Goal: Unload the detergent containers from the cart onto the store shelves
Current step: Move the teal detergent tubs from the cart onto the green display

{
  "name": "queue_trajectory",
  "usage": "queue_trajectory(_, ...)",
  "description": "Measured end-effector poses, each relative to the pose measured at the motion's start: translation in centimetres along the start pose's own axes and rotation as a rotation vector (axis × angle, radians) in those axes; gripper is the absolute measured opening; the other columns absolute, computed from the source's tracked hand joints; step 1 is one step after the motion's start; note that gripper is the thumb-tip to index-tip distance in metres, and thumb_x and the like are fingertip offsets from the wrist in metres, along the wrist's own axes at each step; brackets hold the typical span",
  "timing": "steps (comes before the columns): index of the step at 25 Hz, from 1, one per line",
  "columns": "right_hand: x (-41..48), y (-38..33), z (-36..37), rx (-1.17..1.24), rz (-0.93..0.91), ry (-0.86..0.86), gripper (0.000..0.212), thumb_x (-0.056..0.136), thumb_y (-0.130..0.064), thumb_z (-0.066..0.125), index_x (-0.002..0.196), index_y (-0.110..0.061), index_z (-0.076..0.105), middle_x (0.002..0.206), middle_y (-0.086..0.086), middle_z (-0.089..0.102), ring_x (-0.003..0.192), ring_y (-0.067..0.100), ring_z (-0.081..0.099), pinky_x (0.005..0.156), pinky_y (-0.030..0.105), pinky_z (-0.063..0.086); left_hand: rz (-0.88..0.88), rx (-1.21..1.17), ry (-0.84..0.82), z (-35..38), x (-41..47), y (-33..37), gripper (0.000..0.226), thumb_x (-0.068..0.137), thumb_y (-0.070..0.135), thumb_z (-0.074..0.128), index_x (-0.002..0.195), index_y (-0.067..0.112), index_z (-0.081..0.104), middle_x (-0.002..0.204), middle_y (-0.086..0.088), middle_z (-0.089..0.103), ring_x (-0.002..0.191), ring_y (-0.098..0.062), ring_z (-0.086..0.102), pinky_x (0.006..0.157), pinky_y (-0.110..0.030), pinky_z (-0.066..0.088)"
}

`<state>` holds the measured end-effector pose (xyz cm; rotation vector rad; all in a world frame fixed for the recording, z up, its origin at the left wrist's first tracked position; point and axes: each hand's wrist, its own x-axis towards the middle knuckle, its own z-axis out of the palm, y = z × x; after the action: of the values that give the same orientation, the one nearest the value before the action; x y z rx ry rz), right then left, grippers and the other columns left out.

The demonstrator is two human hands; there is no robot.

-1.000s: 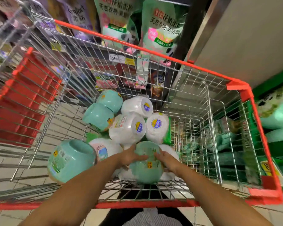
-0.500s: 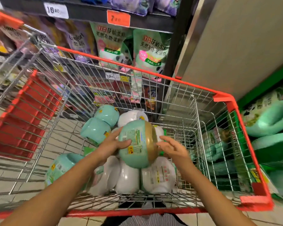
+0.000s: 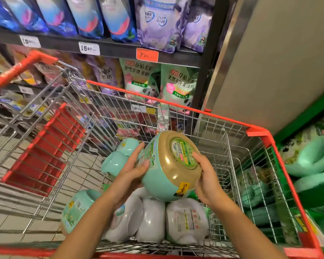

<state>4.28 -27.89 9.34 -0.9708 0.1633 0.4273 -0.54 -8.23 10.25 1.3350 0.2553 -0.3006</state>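
Detergent container (image 3: 165, 171) is being held tilted above the cart (image 3: 176, 105), left hand (image 3: 133, 172) and right hand (image 3: 204, 178) gripping its sides.

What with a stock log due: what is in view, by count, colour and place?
held detergent tub: one, mint green with tan lid, above the cart
green tubs: three, mint green, in the cart
white tubs: at least three, white, cart's near end
cart: one, wire with red rim, beside the shelves
seat flap: one, red, cart's left
softener pouches: many, blue and purple on top shelf, green-pink below
price tags: several, white plus one orange, shelf edges
green jugs: several, mint green, right-hand shelves
left hand: one, on tub's side
right hand: one, on tub's lid
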Motion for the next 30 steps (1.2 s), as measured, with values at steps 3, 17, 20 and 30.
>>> queue_trajectory(3, -0.2, -0.1, 1.1, 0.040, -0.009, 0.076, 0.045, 0.096, -0.026, 0.044, 0.134, -0.004, 0.051, 0.124, 0.018, 0.064, 0.108, 0.026, 0.064, 0.085, 0.032, 0.055, 0.260, 0.472, 0.072, 1.9, -1.9, 0.1, 0.116, 0.043, 0.081, 0.072, 0.140, 0.065, 0.012, 0.159, 0.024, -0.003, 0.142, 0.013, 0.006, 0.113, -0.020, 0.025)
queue_trajectory(17, 0.5, -1.7, 1.0, -0.157, -0.202, 0.074, 0.052, 0.092, -0.043, 0.044, 0.133, -0.012, 0.053, 0.128, 0.011, 0.062, 0.119, 0.027, 0.058, 0.100, 0.043, 0.047, 0.397, 0.168, 0.363, 3.4, -1.0, 3.3, 0.082, 0.045, 0.055, 0.081, 0.119, 0.042, 0.050, 0.101, 0.016, 0.067, 0.091, -0.016, 0.070, 0.074, -0.040, 0.061)
queue_trajectory(20, 0.9, -2.5, 1.0, -0.196, -0.245, 0.037, 0.049, 0.088, -0.043, 0.048, 0.125, -0.011, 0.059, 0.113, 0.014, 0.067, 0.100, 0.025, 0.065, 0.088, 0.039, 0.052, 0.299, 0.005, 0.324, 4.0, -0.8, 2.6, 0.068, 0.050, 0.055, 0.078, 0.111, 0.036, 0.057, 0.105, 0.000, 0.071, 0.088, -0.025, 0.072, 0.064, -0.034, 0.058)
queue_trajectory(30, -1.7, -4.4, 0.5, -0.371, -0.387, 0.250, 0.019, 0.092, -0.030, 0.058, 0.099, -0.017, 0.070, 0.094, 0.005, 0.071, 0.082, 0.023, 0.068, 0.074, 0.037, 0.056, 0.305, 0.147, 0.358, 7.1, -0.1, 1.2, 0.070, 0.050, 0.067, 0.073, 0.115, 0.050, 0.053, 0.101, 0.027, 0.068, 0.093, 0.001, 0.068, 0.071, -0.019, 0.056)
